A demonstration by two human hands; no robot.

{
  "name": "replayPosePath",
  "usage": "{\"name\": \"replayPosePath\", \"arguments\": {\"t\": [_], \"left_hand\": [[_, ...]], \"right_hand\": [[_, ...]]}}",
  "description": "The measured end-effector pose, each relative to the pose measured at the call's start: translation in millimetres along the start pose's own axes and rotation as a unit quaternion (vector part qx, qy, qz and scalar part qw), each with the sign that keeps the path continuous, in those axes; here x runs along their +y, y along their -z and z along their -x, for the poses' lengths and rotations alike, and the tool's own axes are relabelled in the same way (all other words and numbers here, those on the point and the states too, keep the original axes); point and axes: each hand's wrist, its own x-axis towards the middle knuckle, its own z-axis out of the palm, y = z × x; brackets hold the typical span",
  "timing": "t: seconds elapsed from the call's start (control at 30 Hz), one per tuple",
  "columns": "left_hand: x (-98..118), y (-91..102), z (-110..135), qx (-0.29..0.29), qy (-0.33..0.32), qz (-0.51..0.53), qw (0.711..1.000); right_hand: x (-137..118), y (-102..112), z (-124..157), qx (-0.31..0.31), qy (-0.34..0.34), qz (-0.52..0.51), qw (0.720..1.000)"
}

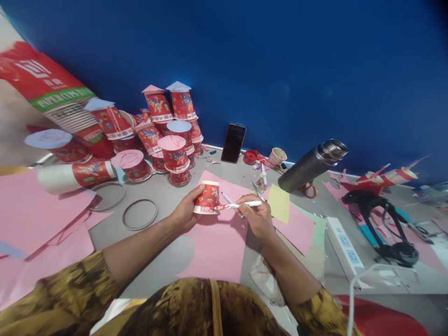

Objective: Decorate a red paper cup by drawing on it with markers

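My left hand is closed around a red printed paper cup, gripping it from the left side. The cup is upside down, with its white rim at the bottom. In my right hand is a white marker pen, pinched between the fingers. The pen's tip points left and meets, or nearly meets, the lower right side of the cup; I cannot tell which. Beneath both hands lies a pink paper sheet on the grey table.
Stacked red cups with paper tops stand at the back left, near two tape rings. A phone leans on the blue wall. A dark flask, power strip and black headgear are to the right.
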Motion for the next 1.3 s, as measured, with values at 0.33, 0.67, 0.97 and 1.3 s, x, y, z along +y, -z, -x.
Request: {"name": "replayPosePath", "arguments": {"t": [0.33, 0.67, 0.97, 1.3], "left_hand": [[-4.2, 3.6, -1.7, -0.018, -0.014, -0.019, 1.000], [-3.3, 4.9, -0.9, -0.046, -0.045, -0.038, 0.997], [-4.4, 4.8, 0.1, -0.064, -0.057, -0.062, 0.994], [-4.8, 4.7, -0.6, -0.075, -0.063, -0.088, 0.991]], "right_hand": [[-5.3, -2.4, -0.3, -0.020, 0.014, 0.021, 0.999], [-15.6, -5.4, -0.8, -0.020, 0.061, 0.054, 0.996], [-21.4, -7.4, -2.5, -0.021, 0.076, 0.083, 0.993], [-21.4, -6.8, -2.7, -0.038, 0.087, 0.090, 0.991]]}}
